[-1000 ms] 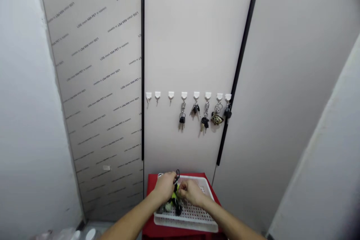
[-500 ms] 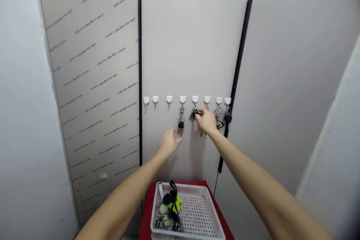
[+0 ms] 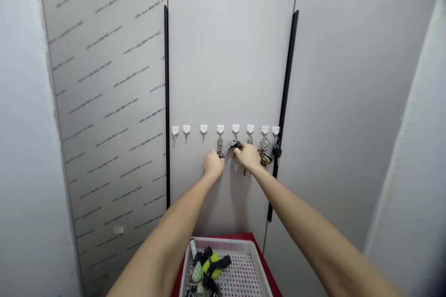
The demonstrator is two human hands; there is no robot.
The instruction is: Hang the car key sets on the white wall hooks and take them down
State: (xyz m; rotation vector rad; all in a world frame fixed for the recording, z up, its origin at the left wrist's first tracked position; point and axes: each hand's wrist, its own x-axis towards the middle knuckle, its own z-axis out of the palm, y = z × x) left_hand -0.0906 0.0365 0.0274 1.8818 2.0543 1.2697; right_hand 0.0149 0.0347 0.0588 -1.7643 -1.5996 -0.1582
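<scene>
Pale cabinet panel (image 3: pixel 230 55): white hooks (image 3: pixel 236 128) are bearing the weight, your right hand (image 3: pixel 249 156) pinching dark-headed keys (image 3: pixel 237 145) beneath one, your left hand (image 3: pixel 213 164) curling around the adjacent key bunch (image 3: pixel 220 144), closure hidden.

Left of the white hooks (image 3: pixel 220 128), I can read "LOG chem ASA PET" repeated in slanting rows across the pale panel (image 3: pixel 111 120). The small lettering after it blurs.

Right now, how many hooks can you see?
8, in one row: three bare hooks at left, then five laden hooks to their right. None seems hidden.
</scene>
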